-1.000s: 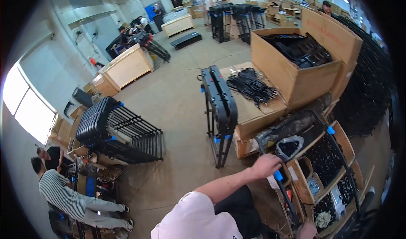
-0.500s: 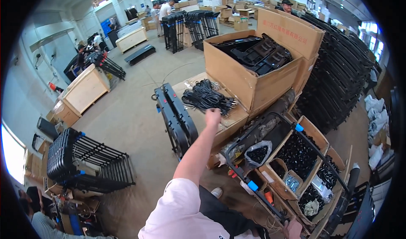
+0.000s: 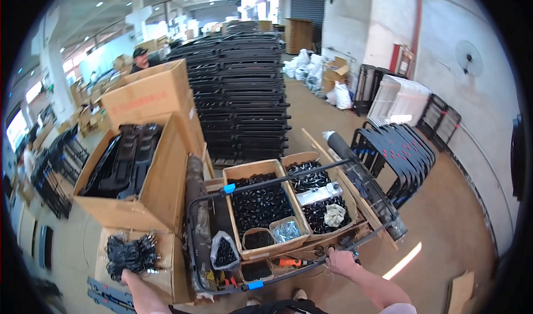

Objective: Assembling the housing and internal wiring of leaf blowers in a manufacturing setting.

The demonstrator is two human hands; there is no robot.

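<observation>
A pile of black cables (image 3: 130, 253) with metal-tipped ends lies on a cardboard surface (image 3: 172, 244) at the lower left. My left hand (image 3: 129, 277) is closed at the near edge of this pile, its fingertips partly hidden among the cables. To the right, a black tubular frame (image 3: 202, 198) with blue clips (image 3: 255, 285) lies across the parts bench. My right hand (image 3: 343, 262) is closed around the near bar of that frame. Just left of it is an orange-and-black tool (image 3: 290, 262), and dark tool-like items sit beside the knuckles.
Cardboard trays (image 3: 226, 203) hold black fittings and silver screws (image 3: 286, 232). Behind the cables stands a large carton (image 3: 166, 169) of black plastic parts. Stacked black frames (image 3: 239, 97) rise beyond the bench. More frames (image 3: 397, 153) stand to the right. A person (image 3: 141, 59) is behind the carton.
My view has swung to the right, bringing the parts bench to the middle. My left hand stays at the cable pile. My right hand is now in fuller view on the frame's near bar.
</observation>
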